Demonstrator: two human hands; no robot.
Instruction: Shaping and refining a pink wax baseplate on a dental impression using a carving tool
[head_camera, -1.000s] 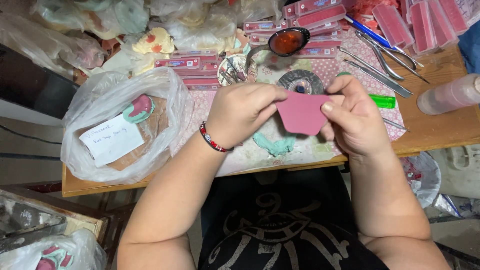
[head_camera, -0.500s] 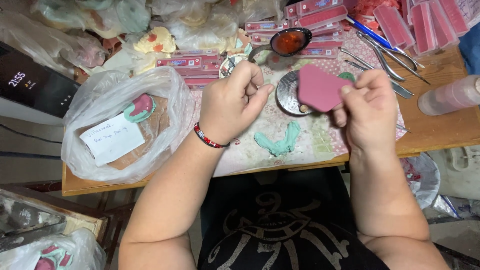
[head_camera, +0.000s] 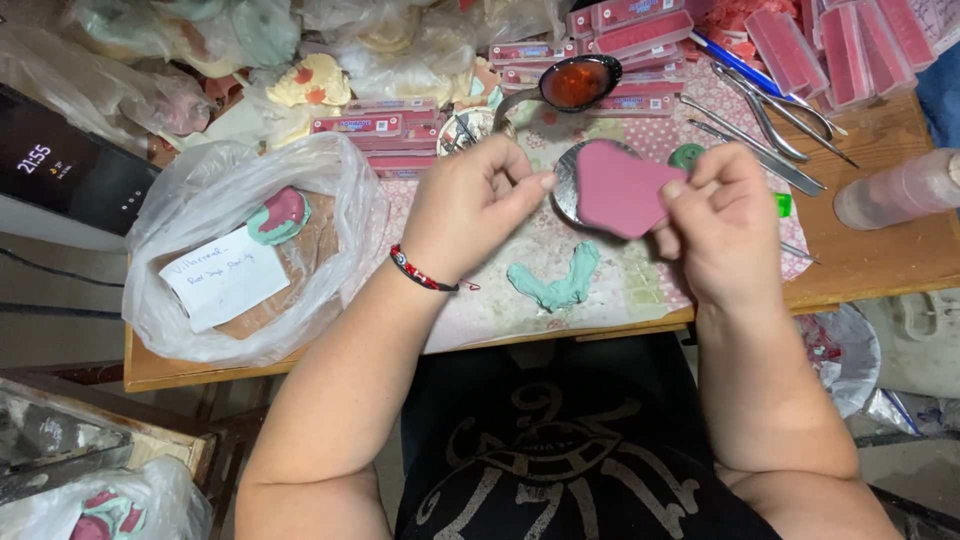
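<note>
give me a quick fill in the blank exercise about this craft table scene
1. The right hand holds a flat pink sheet, and the left hand holds ____.
2. The bracelet is on the ____ wrist.
3. The mint-green piece on the mat has the shape of the letter ____.
4. The white note lies inside a clear plastic ____.

Missing words: nothing; left; U; bag

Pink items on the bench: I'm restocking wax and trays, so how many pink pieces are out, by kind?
Pink sheet, held in the right hand: 1
Pink long boxes, left group: about 4
Pink long boxes, centre: about 4
Pink boxes, top right: about 4
Total: about 13; stacks overlap, so box counts are approximate.
</note>
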